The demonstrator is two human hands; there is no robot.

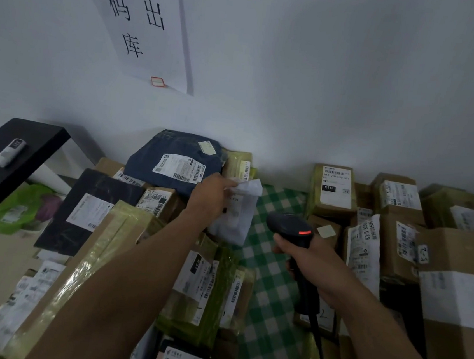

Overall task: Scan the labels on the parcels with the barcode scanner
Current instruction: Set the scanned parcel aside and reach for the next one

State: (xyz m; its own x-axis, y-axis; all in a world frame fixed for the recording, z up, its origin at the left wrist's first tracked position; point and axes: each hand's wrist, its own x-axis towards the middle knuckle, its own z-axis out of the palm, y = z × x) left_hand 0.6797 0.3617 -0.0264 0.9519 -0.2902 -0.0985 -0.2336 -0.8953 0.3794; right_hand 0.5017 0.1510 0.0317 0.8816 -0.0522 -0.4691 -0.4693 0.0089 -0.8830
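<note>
My left hand point(210, 195) pinches the top edge of a white soft parcel point(236, 217), which hangs over the green checked cloth point(271, 270). My right hand point(308, 258) grips the handle of a black barcode scanner point(291, 226). The scanner's head sits just right of the white parcel and shows a small red light. Its cable point(319, 346) trails down toward me. Labelled parcels are piled on both sides: a dark blue bag point(173, 161) with a white label on the left pile, and a taped box marked 010 point(334, 189) at the back right.
Cardboard boxes point(455, 260) stack along the right. A long taped carton point(99, 252) and a black flat parcel point(86, 210) lie on the left. A black shelf point(13, 155) with a small white device stands far left. A paper sign point(141, 23) hangs on the wall.
</note>
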